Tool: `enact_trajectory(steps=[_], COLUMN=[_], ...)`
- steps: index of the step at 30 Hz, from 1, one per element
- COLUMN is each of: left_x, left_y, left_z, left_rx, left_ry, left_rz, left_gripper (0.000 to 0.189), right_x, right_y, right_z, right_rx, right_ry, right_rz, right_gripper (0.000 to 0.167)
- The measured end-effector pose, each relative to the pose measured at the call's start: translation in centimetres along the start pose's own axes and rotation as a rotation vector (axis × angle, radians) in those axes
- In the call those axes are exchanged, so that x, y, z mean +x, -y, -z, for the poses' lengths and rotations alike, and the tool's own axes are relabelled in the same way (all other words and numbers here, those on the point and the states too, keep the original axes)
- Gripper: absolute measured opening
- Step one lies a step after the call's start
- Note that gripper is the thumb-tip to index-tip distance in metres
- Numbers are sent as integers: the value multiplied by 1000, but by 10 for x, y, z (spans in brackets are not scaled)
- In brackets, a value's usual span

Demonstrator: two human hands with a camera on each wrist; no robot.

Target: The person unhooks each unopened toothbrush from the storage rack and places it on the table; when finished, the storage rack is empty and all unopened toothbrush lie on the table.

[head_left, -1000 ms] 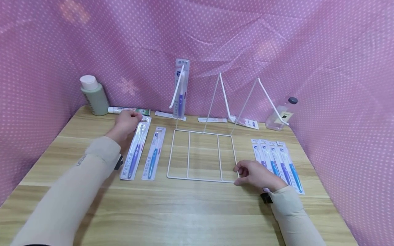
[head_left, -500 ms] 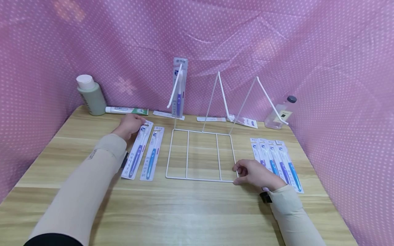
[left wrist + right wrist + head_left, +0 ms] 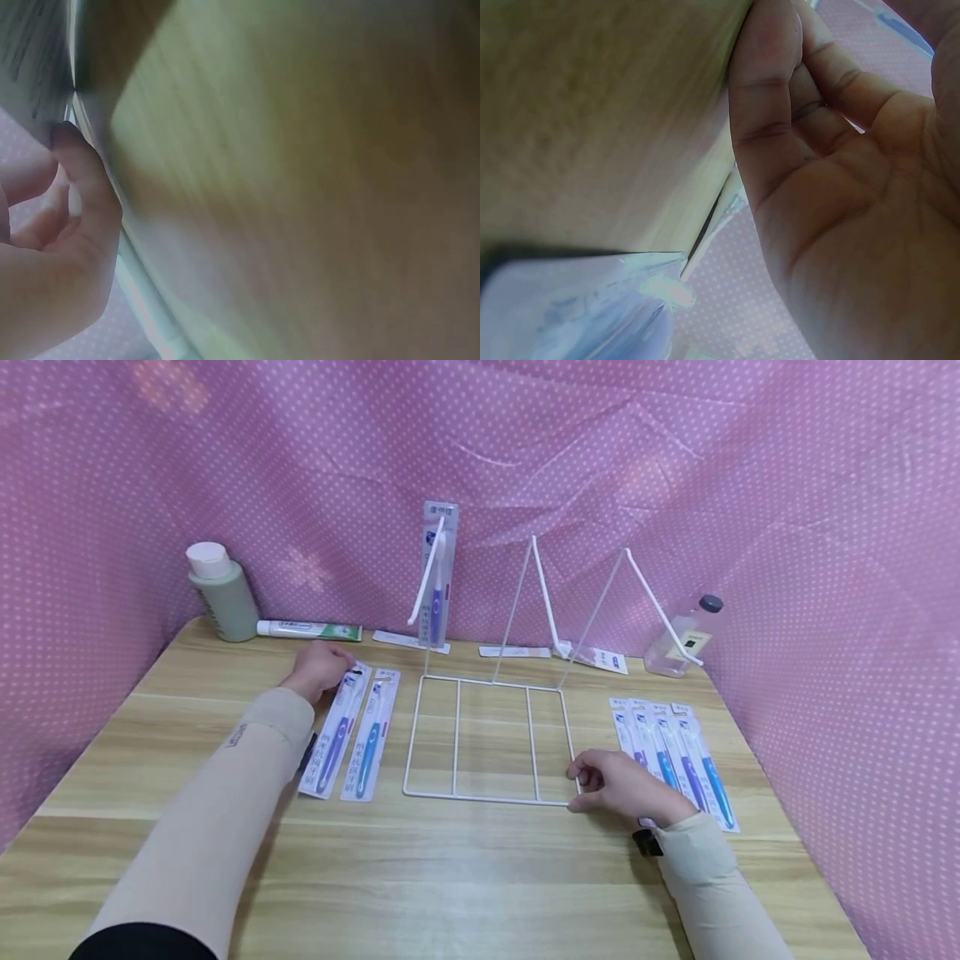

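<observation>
At the left, my left hand (image 3: 319,668) pinches the top end of a packaged purple toothbrush (image 3: 334,735), seen edge-on in the left wrist view. A packaged blue toothbrush (image 3: 371,735) lies just to its right. In the middle stands a white wire rack (image 3: 458,739) with three raised hook arms. From its left arm hangs another packaged purple toothbrush (image 3: 437,602). My right hand (image 3: 621,787) holds the rack's front right corner, with thumb and fingers about the wire. Several more packaged toothbrushes (image 3: 693,768), purple and blue, lie overlapping beyond that hand, partly hidden by it.
Along the back are a green bottle with a white cap (image 3: 225,597), a toothpaste tube (image 3: 309,630), flat white packs (image 3: 514,652), a second tube (image 3: 600,658) and a clear bottle with a dark cap (image 3: 681,643). Pink dotted cloth (image 3: 480,435) encloses the table.
My left hand has drawn the packaged purple toothbrush rightward and slightly nearer me, closer alongside the blue one. The right hand and the rack have stayed in place; the head view shifted slightly.
</observation>
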State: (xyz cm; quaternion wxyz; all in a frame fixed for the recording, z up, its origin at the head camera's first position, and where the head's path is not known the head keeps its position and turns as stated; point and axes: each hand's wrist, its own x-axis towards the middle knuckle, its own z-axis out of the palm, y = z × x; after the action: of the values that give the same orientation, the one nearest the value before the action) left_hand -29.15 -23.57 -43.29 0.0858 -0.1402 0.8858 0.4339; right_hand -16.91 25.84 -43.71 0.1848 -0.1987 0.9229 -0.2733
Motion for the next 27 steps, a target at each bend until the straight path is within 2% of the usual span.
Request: enact_trajectory(steps=[3,7,23,27], left_x=[-4,-9,-12,-12], left_y=[0,0,-3,-5], left_z=[2,3,7,8], left_rx=[70,116,196,150], left_ry=[-9,-25,20,23], left_rz=[-27,-45,-54,-36], left_gripper=[30,27,27,30], right_x=[0,0,0,0], right_y=[1,2,-1,-1], right_z=[0,0,-1,-1], right_rx=[0,-6,-7,-13], right_ry=[-2,-1,-10,-13], right_rz=[7,-1,14,23], right_gripper=[36,36,36,36])
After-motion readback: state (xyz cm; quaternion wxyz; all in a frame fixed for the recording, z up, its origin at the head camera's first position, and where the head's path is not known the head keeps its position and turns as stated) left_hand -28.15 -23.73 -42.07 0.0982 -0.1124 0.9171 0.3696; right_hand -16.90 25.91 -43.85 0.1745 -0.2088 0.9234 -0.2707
